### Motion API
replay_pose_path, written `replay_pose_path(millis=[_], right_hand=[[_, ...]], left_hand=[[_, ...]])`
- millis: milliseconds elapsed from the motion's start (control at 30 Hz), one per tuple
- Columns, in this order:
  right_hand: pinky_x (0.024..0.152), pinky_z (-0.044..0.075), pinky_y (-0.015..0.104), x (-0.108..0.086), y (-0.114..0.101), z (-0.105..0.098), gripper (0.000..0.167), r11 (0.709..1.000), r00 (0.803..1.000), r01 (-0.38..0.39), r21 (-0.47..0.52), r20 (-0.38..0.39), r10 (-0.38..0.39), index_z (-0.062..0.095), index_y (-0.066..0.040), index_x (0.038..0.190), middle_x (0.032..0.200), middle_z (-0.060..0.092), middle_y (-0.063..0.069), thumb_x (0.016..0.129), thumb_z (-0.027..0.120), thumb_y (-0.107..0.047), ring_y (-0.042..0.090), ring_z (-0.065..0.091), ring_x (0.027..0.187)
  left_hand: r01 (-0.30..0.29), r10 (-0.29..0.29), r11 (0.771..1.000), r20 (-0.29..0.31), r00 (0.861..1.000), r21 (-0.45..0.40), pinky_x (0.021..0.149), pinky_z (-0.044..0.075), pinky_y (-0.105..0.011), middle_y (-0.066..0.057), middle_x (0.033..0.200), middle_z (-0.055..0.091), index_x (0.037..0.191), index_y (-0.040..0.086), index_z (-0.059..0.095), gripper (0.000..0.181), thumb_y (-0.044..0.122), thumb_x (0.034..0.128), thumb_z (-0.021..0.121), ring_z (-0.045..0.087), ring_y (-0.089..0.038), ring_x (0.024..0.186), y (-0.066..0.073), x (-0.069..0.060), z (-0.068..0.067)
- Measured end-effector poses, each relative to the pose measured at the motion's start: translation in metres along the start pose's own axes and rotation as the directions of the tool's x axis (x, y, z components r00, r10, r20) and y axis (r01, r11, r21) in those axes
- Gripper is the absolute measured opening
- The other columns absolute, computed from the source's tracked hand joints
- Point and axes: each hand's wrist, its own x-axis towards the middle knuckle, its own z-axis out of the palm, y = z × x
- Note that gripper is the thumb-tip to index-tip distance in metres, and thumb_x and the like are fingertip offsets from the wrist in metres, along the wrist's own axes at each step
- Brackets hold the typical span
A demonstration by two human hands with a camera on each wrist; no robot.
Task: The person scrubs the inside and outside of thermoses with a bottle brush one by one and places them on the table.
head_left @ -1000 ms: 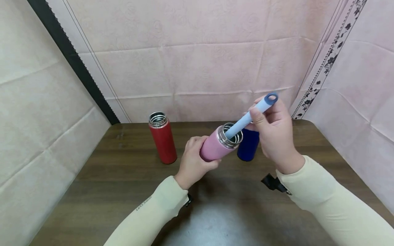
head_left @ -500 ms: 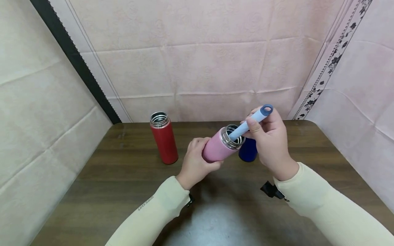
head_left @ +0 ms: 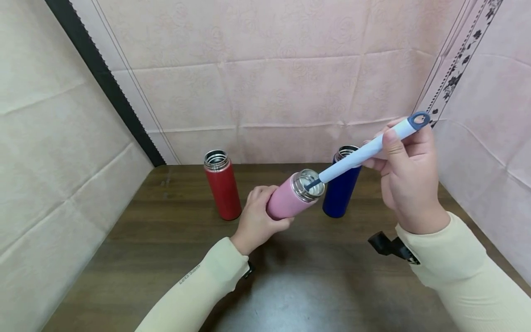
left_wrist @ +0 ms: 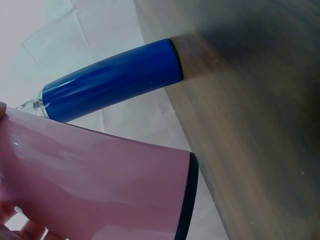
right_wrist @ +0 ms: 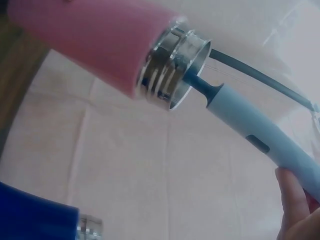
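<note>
Draws light-blue tool (head_left: 352,157) farther out of pink bottle (head_left: 286,201) than earlier, baring dark shaft (head_left: 314,183); pinches tool in right hand (head_left: 408,177), grips tilted bottle in left hand (head_left: 258,220) over worktop (head_left: 124,263). Seemingly only partly withdrawn.

The one piece of writing that shows in the head view is a short line of small, dark, thin lettering (head_left: 189,274) on the pale cream sleeve (head_left: 195,295) of the person's left arm, printed along the forearm on the outer side and slanting upward to end a little short of the cuff (head_left: 230,258). It probably opens with "Lets", though the characters are so tiny and soft at this angle that the spelling stays unsure, and the word after it is too blurred to make out.
</note>
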Motion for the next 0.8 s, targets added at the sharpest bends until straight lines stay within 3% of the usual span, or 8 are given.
replay_pose_path(millis=[267, 567, 667, 800], right_hand=[[0.064, 0.057, 0.039, 0.002, -0.004, -0.001, 0.009, 0.994, 1.000, -0.003, 0.112, 0.018, 0.001, 0.049, 0.010, 0.100, 0.080, 0.055, 0.017, 0.092, 0.053, 0.008, 0.025, 0.065, 0.064], [0.061, 0.058, 0.037, 0.006, -0.004, -0.004, 0.012, 0.990, 0.999, -0.022, 0.142, 0.051, 0.015, 0.051, 0.010, 0.102, 0.082, 0.058, 0.018, 0.091, 0.055, 0.007, 0.024, 0.064, 0.065], [0.061, 0.058, 0.034, 0.005, -0.001, -0.004, 0.012, 0.993, 0.998, -0.028, 0.117, 0.062, 0.021, 0.053, 0.009, 0.102, 0.083, 0.059, 0.017, 0.091, 0.056, 0.005, 0.024, 0.067, 0.069], [0.063, 0.058, 0.028, 0.000, 0.010, 0.000, 0.007, 0.998, 0.997, -0.056, -0.013, 0.048, 0.056, 0.055, 0.002, 0.099, 0.084, 0.059, 0.011, 0.093, 0.056, -0.001, 0.018, 0.067, 0.071]], left_hand=[[-0.019, 0.020, 0.999, 0.019, 1.000, -0.048, 0.089, 0.049, -0.047, 0.002, 0.124, 0.053, 0.126, 0.023, 0.055, 0.068, 0.024, 0.0652, 0.085, 0.045, -0.017, 0.115, 0.000, 0.001, 0.000], [-0.048, 0.053, 0.995, 0.048, 0.997, -0.093, 0.088, 0.050, -0.044, 0.004, 0.123, 0.056, 0.127, 0.022, 0.055, 0.067, 0.024, 0.0665, 0.085, 0.050, -0.016, 0.112, -0.002, -0.002, 0.000], [-0.046, 0.049, 0.995, 0.030, 0.998, -0.086, 0.089, 0.050, -0.044, 0.003, 0.123, 0.056, 0.126, 0.021, 0.055, 0.066, 0.024, 0.0662, 0.085, 0.050, -0.016, 0.112, -0.002, -0.003, 0.000], [-0.063, 0.064, 0.996, 0.012, 0.998, -0.057, 0.089, 0.050, -0.045, 0.002, 0.122, 0.056, 0.125, 0.019, 0.056, 0.067, 0.023, 0.0651, 0.086, 0.049, -0.017, 0.113, 0.000, -0.003, 0.001]])
